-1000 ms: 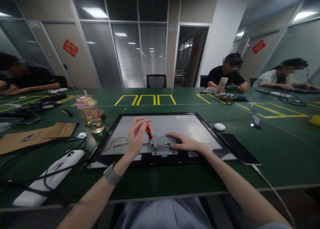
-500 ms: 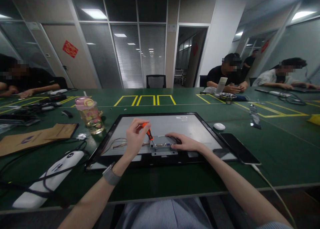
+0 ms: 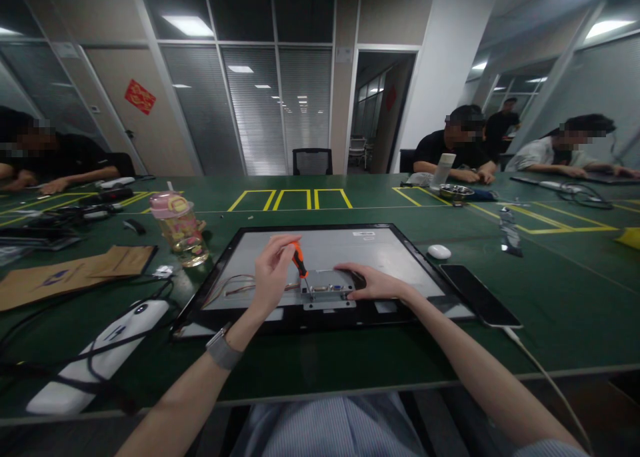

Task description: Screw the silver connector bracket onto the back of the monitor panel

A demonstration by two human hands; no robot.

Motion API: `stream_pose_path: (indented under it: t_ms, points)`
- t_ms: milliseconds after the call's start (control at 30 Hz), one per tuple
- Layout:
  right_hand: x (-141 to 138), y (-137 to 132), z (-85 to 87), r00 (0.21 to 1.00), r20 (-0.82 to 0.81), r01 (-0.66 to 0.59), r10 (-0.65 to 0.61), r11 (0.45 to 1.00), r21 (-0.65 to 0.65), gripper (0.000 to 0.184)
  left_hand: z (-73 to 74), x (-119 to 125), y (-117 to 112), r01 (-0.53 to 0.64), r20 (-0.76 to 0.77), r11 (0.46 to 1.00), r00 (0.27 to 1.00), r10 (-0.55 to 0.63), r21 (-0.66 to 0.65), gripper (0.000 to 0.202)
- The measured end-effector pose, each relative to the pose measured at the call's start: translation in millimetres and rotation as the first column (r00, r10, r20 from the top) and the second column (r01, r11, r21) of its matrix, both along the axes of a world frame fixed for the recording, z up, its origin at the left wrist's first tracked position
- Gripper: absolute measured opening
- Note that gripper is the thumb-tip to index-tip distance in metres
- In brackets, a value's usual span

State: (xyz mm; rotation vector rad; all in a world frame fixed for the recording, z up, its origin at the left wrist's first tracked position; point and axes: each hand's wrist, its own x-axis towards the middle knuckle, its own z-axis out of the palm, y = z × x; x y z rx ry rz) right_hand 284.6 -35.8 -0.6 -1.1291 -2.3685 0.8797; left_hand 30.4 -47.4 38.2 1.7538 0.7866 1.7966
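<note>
A flat display panel (image 3: 390, 257) with a black frame lies back side up on the green table before me. Near its front edge sits a metal bracket (image 3: 327, 298) carrying a row of connector ports. My left hand (image 3: 274, 270) is closed around the top of an orange and black screwdriver (image 3: 300, 260). The screwdriver leans, its tip down at the left end of the bracket. My right hand (image 3: 375, 282) grips the bracket's right end, thumb in front and fingers behind it. Thin wires (image 3: 240, 282) run over the panel to the left of the bracket.
To the left are a pink-lidded bottle (image 3: 180, 227), a brown paper bag (image 3: 75, 274) and a white power strip (image 3: 100, 357) with black cables. A phone (image 3: 480, 296) on a charging cable and a white earbud case (image 3: 439, 252) lie right. Several people sit across the table.
My left fingers have loosened and straightened somewhat over the screwdriver's top, and the handle tilts slightly differently. My right thumb has shifted a little to the right along the bracket.
</note>
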Motion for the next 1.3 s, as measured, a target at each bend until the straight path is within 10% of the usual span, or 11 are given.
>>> stream_pose_path:
  t_ms: [1300]
  points:
    - [-0.4, 0.5, -1.1, 1.000, 0.010, 0.003, -0.003, 1.000, -0.010, 0.072, -2.6, 2.1, -0.7, -0.015, -0.022, 0.999, 1.000, 0.014, -0.029, 0.020]
